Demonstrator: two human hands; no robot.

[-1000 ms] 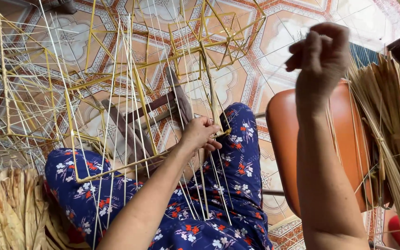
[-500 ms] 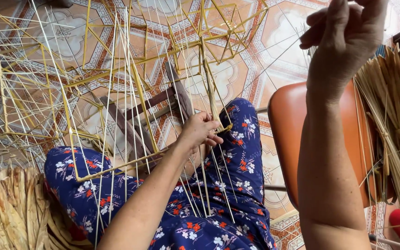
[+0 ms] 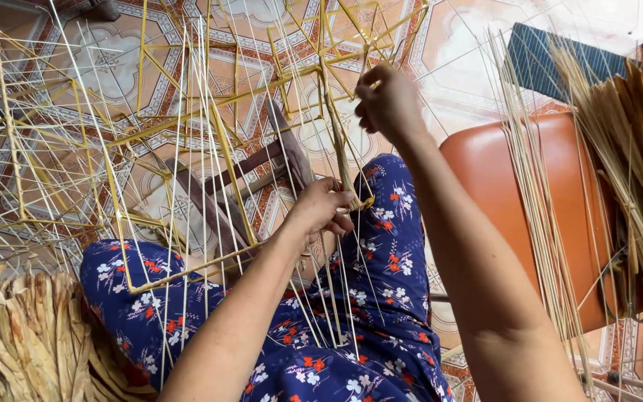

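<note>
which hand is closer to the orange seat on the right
Right. The right hand is raised at the stick frame, just up-left of the orange seat; the left hand grips the frame farther left, over the lap.

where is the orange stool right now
In the head view the orange stool stands on the tiled floor at the right, just beyond the right hand's forearm, with bundles of straw sticks leaning over it.

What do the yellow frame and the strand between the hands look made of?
Frame: thin split bamboo or cane sticks, by the look; straight, matte, yellow. Strand from right hand to left hand: probably a dried plant fibre strip; flat, tan, dull.
</note>
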